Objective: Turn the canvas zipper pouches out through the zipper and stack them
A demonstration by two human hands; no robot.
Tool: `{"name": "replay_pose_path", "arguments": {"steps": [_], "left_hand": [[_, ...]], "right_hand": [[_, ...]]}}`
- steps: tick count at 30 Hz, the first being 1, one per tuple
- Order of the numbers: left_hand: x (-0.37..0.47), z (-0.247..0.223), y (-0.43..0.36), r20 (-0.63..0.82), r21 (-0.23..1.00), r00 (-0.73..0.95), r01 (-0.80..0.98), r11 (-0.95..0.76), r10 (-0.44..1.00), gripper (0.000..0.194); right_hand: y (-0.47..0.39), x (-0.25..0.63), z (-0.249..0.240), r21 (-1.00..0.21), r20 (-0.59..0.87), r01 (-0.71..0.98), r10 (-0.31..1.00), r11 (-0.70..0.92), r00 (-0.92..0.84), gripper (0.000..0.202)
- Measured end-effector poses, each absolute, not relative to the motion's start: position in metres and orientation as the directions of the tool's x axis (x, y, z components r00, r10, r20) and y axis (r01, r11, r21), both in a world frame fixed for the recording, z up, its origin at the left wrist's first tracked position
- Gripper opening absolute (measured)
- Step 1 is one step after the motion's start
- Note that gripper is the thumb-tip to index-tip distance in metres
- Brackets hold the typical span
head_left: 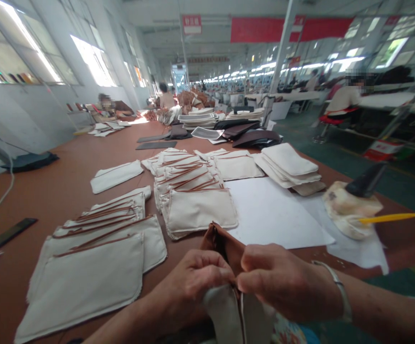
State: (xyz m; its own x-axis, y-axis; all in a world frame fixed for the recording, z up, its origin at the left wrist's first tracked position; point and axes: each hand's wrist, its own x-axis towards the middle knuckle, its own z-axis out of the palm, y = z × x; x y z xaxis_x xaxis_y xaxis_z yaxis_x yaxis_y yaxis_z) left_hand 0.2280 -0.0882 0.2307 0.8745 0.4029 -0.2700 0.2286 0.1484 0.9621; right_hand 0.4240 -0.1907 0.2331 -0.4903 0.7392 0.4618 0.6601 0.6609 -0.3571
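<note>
My left hand and my right hand meet close together at the table's near edge. Both are closed, pinching a cream and brown pouch at its seam. Its brown inner side stands up in a fold beyond my fingers, while the cream outer side hangs below them. The fingertips partly hide the pinched spot. Left of my left hand lies an overlapping row of cream pouches with brown edging. Just beyond the hands, another row of cream pouches lies flat.
A white sheet lies beyond my right hand. On the right, a stained pot holds a dark-handled tool and a yellow stick. Cream panels are stacked at the back right. A dark strip lies far left. People sit farther off.
</note>
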Motion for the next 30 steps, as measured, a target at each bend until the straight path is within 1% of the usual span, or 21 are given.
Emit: {"name": "replay_pose_path", "arguments": {"steps": [2, 3, 4, 5, 7, 8, 9, 10, 11, 12, 14, 18, 20, 21, 23, 24, 25, 26, 27, 29, 30], "left_hand": [[0.231, 0.228, -0.090, -0.348, 0.930, 0.850, 0.260, 0.259, 0.397, 0.024], [0.232, 0.226, -0.091, -0.373, 0.913, 0.841, 0.259, 0.314, 0.392, 0.026], [0.233, 0.225, -0.091, -0.381, 0.906, 0.837, 0.253, 0.339, 0.393, 0.027], [0.233, 0.224, -0.092, -0.373, 0.910, 0.836, 0.244, 0.335, 0.403, 0.029], [0.231, 0.225, -0.093, -0.317, 0.944, 0.842, 0.233, 0.236, 0.437, 0.029], [0.229, 0.226, -0.093, -0.286, 0.958, 0.845, 0.238, 0.161, 0.452, 0.029], [0.228, 0.228, -0.094, -0.261, 0.964, 0.848, 0.251, 0.083, 0.461, 0.028], [0.226, 0.230, -0.095, -0.244, 0.963, 0.852, 0.268, 0.015, 0.463, 0.028], [0.225, 0.232, -0.096, -0.235, 0.959, 0.856, 0.281, -0.035, 0.460, 0.028], [0.224, 0.234, -0.097, -0.229, 0.953, 0.860, 0.293, -0.073, 0.455, 0.028], [0.224, 0.238, -0.098, -0.209, 0.949, 0.869, 0.291, -0.122, 0.448, 0.027], [0.223, 0.239, -0.096, -0.147, 0.944, 0.886, 0.258, -0.206, 0.439, 0.024], [0.222, 0.237, -0.096, -0.143, 0.948, 0.894, 0.248, -0.202, 0.424, 0.023], [0.222, 0.236, -0.096, -0.143, 0.956, 0.900, 0.233, -0.178, 0.412, 0.023], [0.223, 0.234, -0.097, -0.145, 0.976, 0.908, 0.196, -0.093, 0.392, 0.024], [0.223, 0.233, -0.098, -0.149, 0.982, 0.909, 0.182, -0.050, 0.388, 0.025], [0.224, 0.232, -0.098, -0.150, 0.985, 0.908, 0.172, -0.020, 0.391, 0.026], [0.224, 0.232, -0.098, -0.150, 0.986, 0.905, 0.168, -0.011, 0.399, 0.027], [0.224, 0.232, -0.098, -0.142, 0.986, 0.903, 0.167, -0.027, 0.405, 0.027], [0.223, 0.233, -0.097, -0.108, 0.979, 0.902, 0.171, -0.115, 0.418, 0.027], [0.222, 0.234, -0.097, -0.090, 0.970, 0.901, 0.176, -0.167, 0.425, 0.026]], "right_hand": [[-0.191, 0.426, 0.231, -0.284, 0.477, 0.670, 0.707, 0.686, -0.522, 0.017], [-0.191, 0.426, 0.230, -0.275, 0.487, 0.664, 0.696, 0.695, -0.527, 0.017], [-0.192, 0.427, 0.229, -0.301, 0.497, 0.647, 0.694, 0.700, -0.520, 0.017], [-0.193, 0.428, 0.228, -0.363, 0.515, 0.613, 0.700, 0.702, -0.496, 0.016], [-0.195, 0.429, 0.229, -0.596, 0.480, 0.505, 0.781, 0.624, -0.400, 0.013], [-0.195, 0.430, 0.231, -0.722, 0.414, 0.438, 0.842, 0.535, -0.346, 0.014], [-0.196, 0.430, 0.233, -0.817, 0.327, 0.385, 0.896, 0.428, -0.301, 0.018], [-0.197, 0.431, 0.236, -0.873, 0.237, 0.362, 0.932, 0.328, -0.273, 0.023], [-0.196, 0.431, 0.239, -0.894, 0.164, 0.369, 0.951, 0.255, -0.262, 0.029], [-0.195, 0.431, 0.242, -0.894, 0.114, 0.394, 0.958, 0.214, -0.262, 0.034], [-0.192, 0.430, 0.247, -0.867, 0.076, 0.453, 0.953, 0.208, -0.292, 0.040], [-0.185, 0.428, 0.249, -0.854, 0.006, 0.479, 0.926, 0.201, -0.378, 0.039], [-0.185, 0.427, 0.246, -0.823, 0.058, 0.501, 0.916, 0.270, -0.397, 0.035], [-0.185, 0.425, 0.244, -0.777, 0.117, 0.531, 0.907, 0.338, -0.405, 0.033], [-0.187, 0.423, 0.239, -0.638, 0.241, 0.614, 0.877, 0.465, -0.415, 0.031], [-0.187, 0.423, 0.237, -0.580, 0.282, 0.644, 0.864, 0.500, -0.417, 0.030], [-0.188, 0.423, 0.235, -0.559, 0.300, 0.655, 0.860, 0.509, -0.412, 0.030], [-0.187, 0.425, 0.235, -0.586, 0.293, 0.642, 0.868, 0.495, -0.401, 0.030], [-0.186, 0.426, 0.236, -0.652, 0.261, 0.604, 0.883, 0.459, -0.390, 0.031], [-0.184, 0.430, 0.244, -0.813, 0.158, 0.473, 0.910, 0.341, -0.384, 0.034], [-0.182, 0.432, 0.249, -0.868, 0.111, 0.410, 0.915, 0.279, -0.388, 0.036]]}}
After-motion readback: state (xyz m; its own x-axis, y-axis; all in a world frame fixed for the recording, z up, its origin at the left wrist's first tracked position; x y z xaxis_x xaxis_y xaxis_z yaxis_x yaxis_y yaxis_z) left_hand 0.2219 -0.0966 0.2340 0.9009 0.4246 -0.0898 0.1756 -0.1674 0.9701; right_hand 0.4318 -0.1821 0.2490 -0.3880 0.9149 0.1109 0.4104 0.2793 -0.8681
